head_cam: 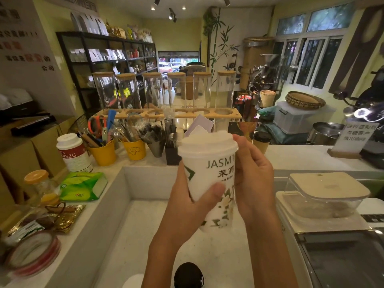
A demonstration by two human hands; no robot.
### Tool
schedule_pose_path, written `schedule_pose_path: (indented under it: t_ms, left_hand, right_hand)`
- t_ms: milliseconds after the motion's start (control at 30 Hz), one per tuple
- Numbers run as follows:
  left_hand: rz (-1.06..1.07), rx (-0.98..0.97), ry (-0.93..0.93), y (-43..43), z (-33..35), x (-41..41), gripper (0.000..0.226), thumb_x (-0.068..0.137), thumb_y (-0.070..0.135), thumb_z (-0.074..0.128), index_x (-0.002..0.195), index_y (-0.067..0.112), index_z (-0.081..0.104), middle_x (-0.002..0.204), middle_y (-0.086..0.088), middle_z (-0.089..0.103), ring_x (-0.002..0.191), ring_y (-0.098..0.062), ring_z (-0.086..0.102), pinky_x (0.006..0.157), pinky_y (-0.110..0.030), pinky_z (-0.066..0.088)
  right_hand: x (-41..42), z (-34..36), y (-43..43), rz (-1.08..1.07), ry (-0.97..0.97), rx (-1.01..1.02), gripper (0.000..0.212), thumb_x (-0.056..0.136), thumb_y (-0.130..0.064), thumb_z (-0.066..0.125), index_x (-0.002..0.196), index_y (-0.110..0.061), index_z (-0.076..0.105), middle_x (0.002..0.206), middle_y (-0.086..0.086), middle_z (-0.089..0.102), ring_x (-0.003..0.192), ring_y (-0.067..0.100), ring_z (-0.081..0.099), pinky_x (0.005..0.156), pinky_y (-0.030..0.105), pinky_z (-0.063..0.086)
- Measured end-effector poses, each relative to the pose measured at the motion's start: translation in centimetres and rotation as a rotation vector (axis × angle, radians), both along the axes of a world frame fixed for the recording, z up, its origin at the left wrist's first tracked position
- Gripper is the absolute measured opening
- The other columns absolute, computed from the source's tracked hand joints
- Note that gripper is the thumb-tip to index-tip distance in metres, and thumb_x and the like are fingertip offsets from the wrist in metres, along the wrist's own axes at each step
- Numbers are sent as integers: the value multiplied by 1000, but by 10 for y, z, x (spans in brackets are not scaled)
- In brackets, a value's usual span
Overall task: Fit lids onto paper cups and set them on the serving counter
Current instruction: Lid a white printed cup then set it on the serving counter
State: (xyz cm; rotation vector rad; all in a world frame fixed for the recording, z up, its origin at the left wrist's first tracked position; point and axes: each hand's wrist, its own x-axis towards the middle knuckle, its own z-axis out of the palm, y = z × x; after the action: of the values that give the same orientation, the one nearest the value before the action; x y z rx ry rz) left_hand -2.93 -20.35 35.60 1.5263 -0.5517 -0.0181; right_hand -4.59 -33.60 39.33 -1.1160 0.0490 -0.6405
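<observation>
I hold a tall white paper cup (pixel 209 177) printed with "JASMIN" and flowers in mid-air above the lower worktop. A white plastic lid (pixel 206 143) sits on its rim. My left hand (pixel 193 196) wraps the cup's body, thumb across the front. My right hand (pixel 252 171) grips the cup's right side, fingers reaching up to the lid's edge. A brown paper cup with a black lid (pixel 261 142) stands on the raised serving counter (pixel 295 154) just behind my right hand.
Yellow pots of utensils (pixel 104 151), a white canister (pixel 72 152) and a tissue pack (pixel 83 187) line the left ledge. A clear lidded container (pixel 324 194) sits at right. A sign stand (pixel 353 140) is on the counter. A black lid (pixel 188 274) lies near the bottom edge.
</observation>
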Motion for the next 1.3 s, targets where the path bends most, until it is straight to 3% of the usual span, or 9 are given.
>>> schedule_pose_path:
  t_ms: [100,267,433,600,833,933,1033,1200,1300]
  left_hand:
    - [-174,34,34,-2,-4,5,83,62,75,71,132,38,46,118,17,70,107,-7,70,75,-20,59]
    - [-153,181,-139,-4,-10,7,82,67,48,82,122,76,29,124,45,49,122,18,46,88,3,42]
    - [-61,331,-326,0,-11,10,97,65,52,85,143,53,27,136,29,45,134,-5,42,108,-26,41]
    - [-7,407,-456,-5,-8,4,89,64,64,78,138,60,27,129,36,44,127,1,44,106,-21,39]
    - [-146,239,-183,-6,-9,0,91,60,57,82,137,57,36,134,21,56,125,-9,56,100,-40,54]
    - [-205,152,-122,-8,-7,-2,79,64,50,82,132,56,43,125,21,63,117,-6,62,86,-23,59]
    - [-286,27,-26,-7,-4,-1,70,67,51,82,130,45,52,119,10,69,112,-15,67,79,-22,59]
    - [-475,-176,425,-11,-1,-8,94,57,61,86,128,9,55,102,-13,75,82,-27,75,64,-38,60]
    - [-587,-298,609,-25,1,-18,84,63,58,84,125,5,61,97,-14,75,78,-25,74,62,-37,61]
  right_hand:
    - [-5,-4,-14,-30,60,38,45,74,-45,68,105,-12,72,103,12,76,91,24,69,85,41,57]
    - [-13,-8,-22,-228,24,-276,23,82,-45,65,92,-26,74,86,-11,77,77,4,72,59,11,54]
    - [-26,-11,-42,-287,-30,-428,15,78,-41,67,84,-30,74,82,-13,76,74,6,71,60,13,55]
    - [-32,-18,-48,-389,-23,-406,16,78,-52,58,79,-45,72,82,-18,74,79,7,69,65,28,60]
    - [-33,-19,-50,-344,-105,-537,24,87,-20,64,84,-41,75,93,-13,76,93,11,69,73,21,58]
    - [-32,-17,-45,-401,-147,-539,20,91,-34,57,89,-43,74,91,-14,76,88,13,70,66,20,57]
    - [-31,-20,-41,-458,-217,-541,33,98,-51,42,91,-42,73,76,-4,69,71,33,61,56,38,49]
    - [-29,-9,-34,-528,-304,-668,37,102,-43,36,90,-27,67,75,-17,63,68,4,57,59,13,42]
    - [-20,3,-30,-695,-226,-728,35,102,-39,40,79,-26,63,66,-10,58,60,6,54,53,15,39]
